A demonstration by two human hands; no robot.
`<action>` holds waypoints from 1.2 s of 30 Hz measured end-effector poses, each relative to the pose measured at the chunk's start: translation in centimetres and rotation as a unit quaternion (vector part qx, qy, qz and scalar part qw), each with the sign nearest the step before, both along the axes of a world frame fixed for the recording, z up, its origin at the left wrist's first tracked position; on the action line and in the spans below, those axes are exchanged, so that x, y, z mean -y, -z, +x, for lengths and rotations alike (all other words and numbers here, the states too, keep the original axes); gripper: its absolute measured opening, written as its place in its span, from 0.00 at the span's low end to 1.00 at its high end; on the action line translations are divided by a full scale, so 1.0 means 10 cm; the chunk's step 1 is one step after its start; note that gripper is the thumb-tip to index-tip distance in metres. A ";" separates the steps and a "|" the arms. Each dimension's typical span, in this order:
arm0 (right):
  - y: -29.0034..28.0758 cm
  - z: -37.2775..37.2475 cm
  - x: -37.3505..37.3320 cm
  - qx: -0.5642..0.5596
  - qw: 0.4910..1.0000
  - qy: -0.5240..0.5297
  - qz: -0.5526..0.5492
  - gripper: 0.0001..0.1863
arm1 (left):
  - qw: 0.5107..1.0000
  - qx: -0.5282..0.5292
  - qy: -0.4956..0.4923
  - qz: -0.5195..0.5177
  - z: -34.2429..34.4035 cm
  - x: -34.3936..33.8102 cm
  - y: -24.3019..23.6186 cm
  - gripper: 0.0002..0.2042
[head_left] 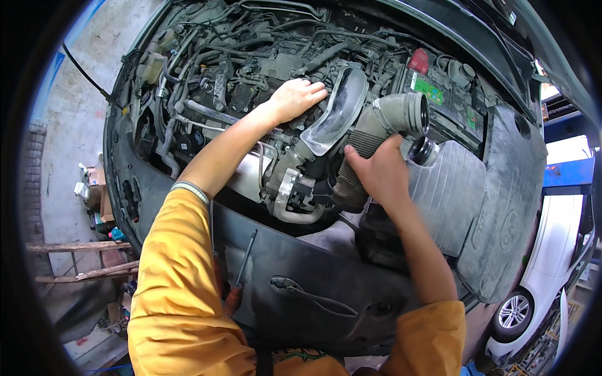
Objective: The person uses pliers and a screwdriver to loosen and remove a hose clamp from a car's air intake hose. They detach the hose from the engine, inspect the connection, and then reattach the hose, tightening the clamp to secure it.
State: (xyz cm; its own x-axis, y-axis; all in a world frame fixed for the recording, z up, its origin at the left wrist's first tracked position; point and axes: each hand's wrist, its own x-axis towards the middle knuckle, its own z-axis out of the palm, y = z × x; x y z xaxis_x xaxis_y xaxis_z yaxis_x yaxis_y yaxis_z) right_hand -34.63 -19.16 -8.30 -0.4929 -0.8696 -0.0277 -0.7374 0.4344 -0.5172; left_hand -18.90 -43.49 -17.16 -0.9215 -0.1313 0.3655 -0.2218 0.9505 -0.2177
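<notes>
My right hand [381, 172] grips a ribbed grey air intake hose [364, 143], its thumb on the near side and its other fingers partly hidden behind. The hose's wide open end [415, 114] points right, apart from the round outlet [424, 151] of the air filter box [446, 191]. Farther left, my left hand [298, 100] rests palm down on the engine, fingers stretched out, holding nothing that I can see. Just right of its fingertips stands a curved metal heat shield [342, 109]. Below the shield sits a metal part with a bent pipe [298, 194].
A screwdriver [234, 297] with an orange-red handle lies on the black front panel [282, 263]. The battery [439, 103], with a red terminal cover [419, 61], is at the back right. A white car [552, 250] stands right; a wooden frame [81, 260] and boxes [99, 191] are left.
</notes>
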 end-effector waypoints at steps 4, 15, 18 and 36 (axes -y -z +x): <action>0.04 0.20 -0.16 -0.007 1.000 0.027 0.016 0.41 | 0.997 0.031 0.004 0.066 0.02 -0.04 0.00 0.14; 0.07 0.51 -0.54 -0.123 0.992 -0.041 0.011 0.36 | 0.908 -0.025 -0.112 0.404 0.05 0.22 0.12 0.38; 0.20 0.49 -0.56 -0.133 0.990 -0.051 -0.003 0.39 | 0.906 0.044 -0.205 0.367 -0.18 0.22 0.07 0.27; -0.29 -0.30 0.18 -0.036 0.999 0.033 0.021 0.41 | 0.625 -0.273 -0.318 0.658 -0.02 -0.36 0.33 0.17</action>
State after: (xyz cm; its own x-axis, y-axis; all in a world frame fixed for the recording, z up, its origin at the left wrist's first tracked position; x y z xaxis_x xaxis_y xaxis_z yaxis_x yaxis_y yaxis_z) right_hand -37.60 -20.98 -5.43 -0.5513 -0.8339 -0.0252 -0.7412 0.5034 -0.4441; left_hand -19.13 -39.89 -20.41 -0.3150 -0.9260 -0.2080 -0.3460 -0.0921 0.9337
